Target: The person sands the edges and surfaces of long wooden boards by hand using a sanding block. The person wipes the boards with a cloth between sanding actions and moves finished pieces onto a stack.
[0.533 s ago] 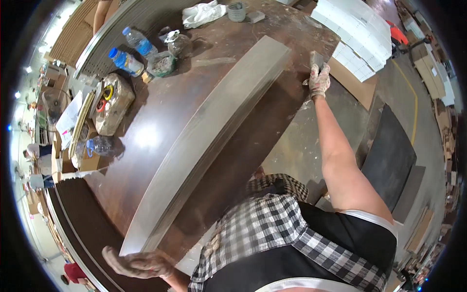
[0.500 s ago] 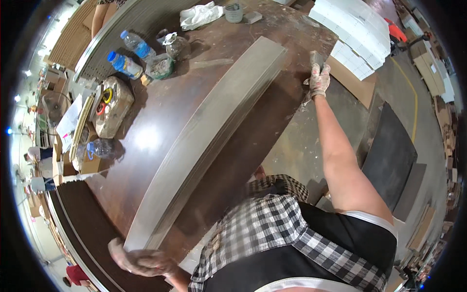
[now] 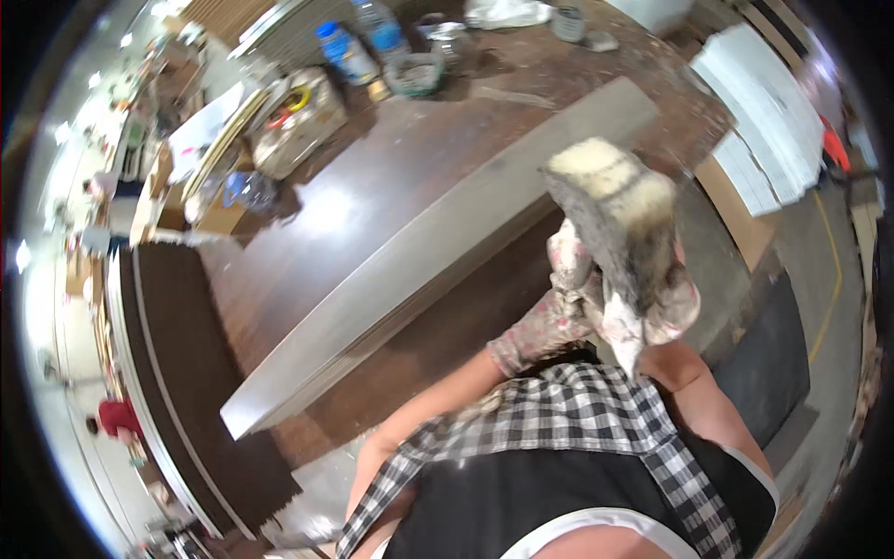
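Close in front of me, above the table's right edge, a sponge block [image 3: 610, 200] is held up, cream on top and smeared dark grey down its sides. My right hand [image 3: 678, 307], in a stained pale glove with pink spots, closes around its lower right side. From the left, my left hand [image 3: 568, 279], gloved the same way, grips its lower left side; some of its fingers are hidden. Behind the sponge, a stack of long grey strips [image 3: 438, 228] lies diagonally across the brown table [image 3: 270, 279], and neither hand touches it.
Plastic bottles [image 3: 346, 54], a green-rimmed tub [image 3: 414, 74] and a white cloth [image 3: 507, 13] stand along the far side. A wrapped bundle with tape rolls [image 3: 300, 121] sits at left. White stacked sheets [image 3: 764, 116] and a dark panel [image 3: 759, 354] are at right.
My left hand has left the near end of the strips and moved right. My right hand has come back from the far table edge with the sponge, and both hands now meet at it.
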